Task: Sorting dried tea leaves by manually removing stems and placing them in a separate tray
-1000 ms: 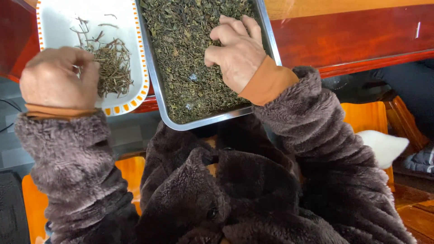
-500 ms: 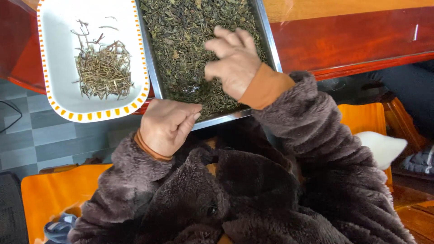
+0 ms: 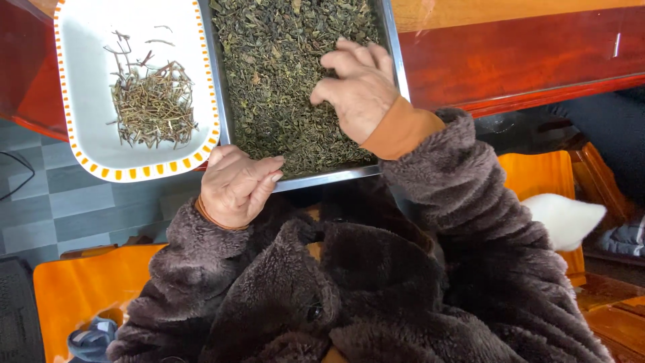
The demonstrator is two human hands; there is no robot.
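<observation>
Resting on dark green dried tea leaves [image 3: 282, 81] in a rectangular shiny metal tray [image 3: 396, 60], right hand [image 3: 359, 87] has fingers curled loosely, nothing clearly pinched. Left hand [image 3: 235, 185] grips the tray's near left corner, fingers folded over the rim. Just beside the tray, a white oblong dish with orange-dashed rim [image 3: 80, 101] holds a pile of brownish stems [image 3: 154, 104]; both sit on a red-brown wooden table [image 3: 524, 54]
</observation>
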